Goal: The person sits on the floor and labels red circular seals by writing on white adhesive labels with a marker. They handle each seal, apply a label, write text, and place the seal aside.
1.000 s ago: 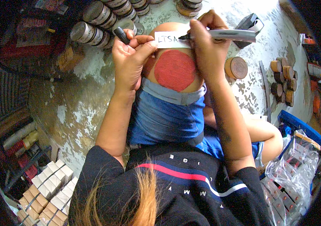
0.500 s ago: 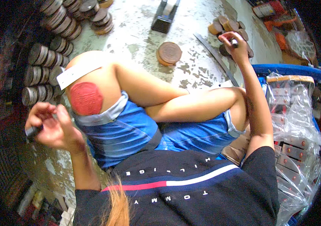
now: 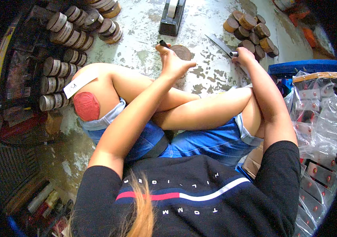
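I sit cross-legged on a worn painted floor. A round red disc rests on my left knee, and a white label strip lies just above it. My left hand reaches across my legs, shut on a small black marker cap, and sits right beside a round brown lid. My right hand is stretched forward, shut on a marker whose grey end pokes out at a long metal ruler. A pile of brown round tins lies just beyond that hand.
A black tape dispenser stands at the top centre. Rows of labelled round tins line the left. A blue crate and a clear plastic bag of small packs fill the right side.
My left hand swung from the far left across my legs to the brown lid in the middle. The right hand stayed by the tin pile. The view shifted.
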Demonstrator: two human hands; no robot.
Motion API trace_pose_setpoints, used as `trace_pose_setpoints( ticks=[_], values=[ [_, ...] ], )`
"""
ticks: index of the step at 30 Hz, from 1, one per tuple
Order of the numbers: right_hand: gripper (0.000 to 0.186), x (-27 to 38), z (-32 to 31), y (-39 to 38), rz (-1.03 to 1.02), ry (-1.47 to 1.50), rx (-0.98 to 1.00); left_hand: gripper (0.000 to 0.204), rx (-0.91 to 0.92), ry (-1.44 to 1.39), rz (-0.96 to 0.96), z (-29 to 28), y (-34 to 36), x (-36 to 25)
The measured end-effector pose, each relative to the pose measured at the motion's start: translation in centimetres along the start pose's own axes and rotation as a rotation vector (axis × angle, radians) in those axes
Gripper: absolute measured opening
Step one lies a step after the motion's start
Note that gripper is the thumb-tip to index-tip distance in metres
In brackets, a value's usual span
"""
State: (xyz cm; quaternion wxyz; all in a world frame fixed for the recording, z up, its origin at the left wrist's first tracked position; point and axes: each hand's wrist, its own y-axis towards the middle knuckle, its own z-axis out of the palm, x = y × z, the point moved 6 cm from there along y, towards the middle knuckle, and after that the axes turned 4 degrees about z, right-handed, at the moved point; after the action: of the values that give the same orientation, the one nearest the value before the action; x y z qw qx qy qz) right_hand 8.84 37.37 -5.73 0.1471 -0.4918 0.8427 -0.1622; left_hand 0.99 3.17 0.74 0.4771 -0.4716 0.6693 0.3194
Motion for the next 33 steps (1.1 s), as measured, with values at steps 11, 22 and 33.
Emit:
trace_pose_setpoints(
  ticks=[11,22,33],
  values=[
    [0.033,2.4,-0.4,-1.7,-0.046,0.772,0.454,0.116,-0.035,0.423,0.071,1.2,2.4,3.5],
    [0.043,6.7,-0.1,-5.2,0.0,0.644,0.578,0.116,0.02,0.39,0.153,2.6,3.1,5.4],
    [0.035,8.4,1.3,-5.0,-0.063,0.602,0.61,0.044,-0.152,-0.368,-0.193,1.6,6.2,7.7]
  ],
)
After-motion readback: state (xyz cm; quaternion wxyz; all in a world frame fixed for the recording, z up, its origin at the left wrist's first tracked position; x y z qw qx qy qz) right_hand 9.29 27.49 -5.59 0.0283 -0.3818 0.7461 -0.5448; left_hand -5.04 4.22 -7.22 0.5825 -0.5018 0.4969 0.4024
